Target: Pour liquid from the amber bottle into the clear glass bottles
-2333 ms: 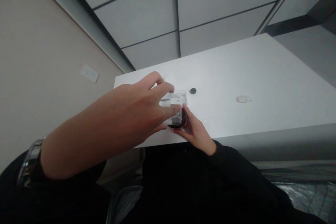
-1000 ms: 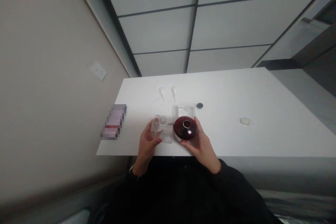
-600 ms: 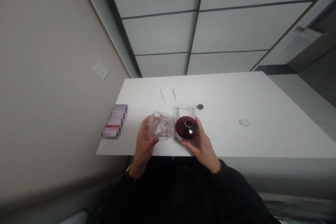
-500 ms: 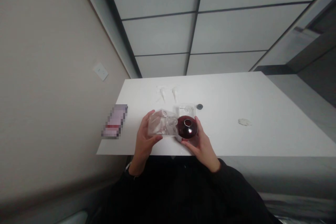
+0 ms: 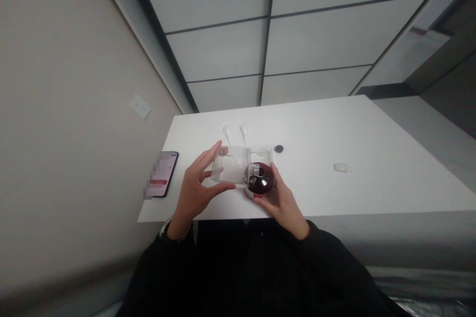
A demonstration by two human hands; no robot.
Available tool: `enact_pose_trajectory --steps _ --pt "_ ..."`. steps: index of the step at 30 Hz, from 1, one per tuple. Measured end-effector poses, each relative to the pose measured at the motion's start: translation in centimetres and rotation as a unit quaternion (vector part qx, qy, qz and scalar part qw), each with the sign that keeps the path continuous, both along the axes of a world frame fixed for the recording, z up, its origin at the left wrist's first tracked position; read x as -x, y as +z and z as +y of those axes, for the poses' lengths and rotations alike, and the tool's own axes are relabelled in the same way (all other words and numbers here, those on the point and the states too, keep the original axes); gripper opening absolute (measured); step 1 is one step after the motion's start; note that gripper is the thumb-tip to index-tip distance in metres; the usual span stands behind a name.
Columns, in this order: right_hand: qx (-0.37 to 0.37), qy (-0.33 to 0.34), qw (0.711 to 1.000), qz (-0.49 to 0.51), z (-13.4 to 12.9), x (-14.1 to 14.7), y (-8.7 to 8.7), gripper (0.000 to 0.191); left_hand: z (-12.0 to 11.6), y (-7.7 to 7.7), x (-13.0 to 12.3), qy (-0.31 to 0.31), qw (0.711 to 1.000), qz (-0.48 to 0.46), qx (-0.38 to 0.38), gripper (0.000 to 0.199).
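A clear square bottle [image 5: 232, 166] lies tipped on its side in the air, its neck pointing right. My left hand [image 5: 197, 183] grips its base end, thumb below and fingers above. A round dark red bottle [image 5: 263, 184] is held by my right hand [image 5: 284, 205], which wraps round its right and lower side. The clear bottle's neck is over the red bottle's top opening; whether they touch is hard to tell. Just behind the red bottle stands another clear container [image 5: 266, 152], partly hidden.
On the white table [image 5: 308, 129], two white pump heads [image 5: 243, 132] lie at the back. A dark round cap [image 5: 278, 149] is right of the clear container. A phone [image 5: 165, 176] lies at the left, and a crumpled clear piece [image 5: 342, 167] at the right.
My left hand has tilted and turned the clear bottle, bringing its neck over the red bottle's opening. My right hand keeps its hold on the red bottle. The camera view has shifted a little.
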State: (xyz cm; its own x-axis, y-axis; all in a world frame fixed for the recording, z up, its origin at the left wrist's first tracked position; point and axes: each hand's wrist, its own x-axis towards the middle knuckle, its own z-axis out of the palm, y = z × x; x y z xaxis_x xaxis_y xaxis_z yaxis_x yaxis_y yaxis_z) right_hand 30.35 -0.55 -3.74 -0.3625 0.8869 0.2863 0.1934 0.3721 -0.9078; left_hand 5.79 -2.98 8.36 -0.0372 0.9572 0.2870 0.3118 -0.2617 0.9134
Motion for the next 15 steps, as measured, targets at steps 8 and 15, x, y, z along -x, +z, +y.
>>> enact_pose_trajectory --steps 8,15 --pt "-0.01 0.008 1.0 0.01 0.0 0.0 0.3 0.102 0.6 1.8 0.2 -0.017 0.992 0.11 -0.063 0.089" --pt "-0.008 0.007 1.0 0.005 0.0 0.0 0.5 0.102 0.8 4.1 -0.2 -0.019 0.97 0.227 -0.083 0.088"
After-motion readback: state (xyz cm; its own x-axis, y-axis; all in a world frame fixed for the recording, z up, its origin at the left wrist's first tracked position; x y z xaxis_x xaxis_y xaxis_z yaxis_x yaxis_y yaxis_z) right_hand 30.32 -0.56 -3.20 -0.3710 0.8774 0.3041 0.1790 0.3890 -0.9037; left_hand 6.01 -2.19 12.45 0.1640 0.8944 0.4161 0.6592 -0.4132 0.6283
